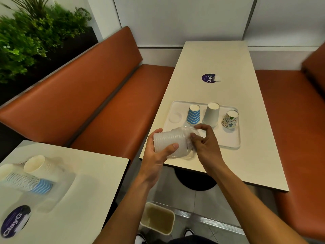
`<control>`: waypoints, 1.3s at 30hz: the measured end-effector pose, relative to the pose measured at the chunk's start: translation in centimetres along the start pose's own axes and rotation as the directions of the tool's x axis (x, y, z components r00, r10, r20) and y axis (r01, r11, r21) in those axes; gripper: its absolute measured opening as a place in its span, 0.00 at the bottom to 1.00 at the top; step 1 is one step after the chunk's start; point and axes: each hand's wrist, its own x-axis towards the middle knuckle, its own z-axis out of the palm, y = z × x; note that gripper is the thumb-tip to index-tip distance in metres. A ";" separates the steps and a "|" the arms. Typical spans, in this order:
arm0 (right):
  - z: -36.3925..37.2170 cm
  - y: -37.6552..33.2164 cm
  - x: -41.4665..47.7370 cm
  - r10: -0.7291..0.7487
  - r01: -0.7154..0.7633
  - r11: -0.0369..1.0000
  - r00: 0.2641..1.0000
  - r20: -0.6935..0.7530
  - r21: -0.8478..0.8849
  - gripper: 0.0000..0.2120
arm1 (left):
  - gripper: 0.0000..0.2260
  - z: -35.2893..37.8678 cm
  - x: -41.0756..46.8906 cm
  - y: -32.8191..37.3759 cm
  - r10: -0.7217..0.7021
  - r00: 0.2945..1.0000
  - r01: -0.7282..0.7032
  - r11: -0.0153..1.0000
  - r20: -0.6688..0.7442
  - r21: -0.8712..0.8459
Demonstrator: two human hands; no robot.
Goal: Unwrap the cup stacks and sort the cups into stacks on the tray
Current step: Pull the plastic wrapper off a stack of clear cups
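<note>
My left hand [159,152] grips a stack of clear plastic cups [168,140] lying sideways above the near edge of the table. My right hand [204,143] pinches the clear wrap [189,152] at the stack's open end. Behind them a white tray [230,136] holds three upside-down cups: a blue zigzag cup [193,115], a plain white cup [212,114] and a patterned cup [230,119]. A single clear cup [175,117] stands at the tray's left end. On the left table lie wrapped stacks of blue zigzag cups [26,182] and white cups [41,166].
Orange bench seats [98,95] flank the main table [219,64], which has a round purple sticker [209,78]. A beige bin [158,219] stands on the floor between the tables. Green plants [29,36] fill the far left corner.
</note>
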 end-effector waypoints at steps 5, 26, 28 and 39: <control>0.3 -0.7 -0.3 -0.064 0.072 0.989 0.996 0.064 -0.130 0.15 | 0.39 -0.9 0.5 -0.3 -0.060 0.998 0.060 0.989 0.000 -0.133; 6.0 -0.8 -0.9 0.068 -0.060 0.998 0.928 0.367 -0.035 0.19 | 0.48 -2.6 -0.2 1.1 0.319 0.944 -0.278 0.618 0.089 0.735; 6.2 -0.4 -0.6 0.090 -0.089 0.996 0.932 0.350 -0.017 0.14 | 0.49 -3.3 -0.2 1.6 0.271 0.952 -0.289 0.637 0.144 0.714; 7.3 1.4 1.2 0.402 -0.521 0.756 0.847 0.348 0.395 0.35 | 0.48 -7.6 2.5 1.6 0.047 0.985 -0.157 0.625 0.164 0.765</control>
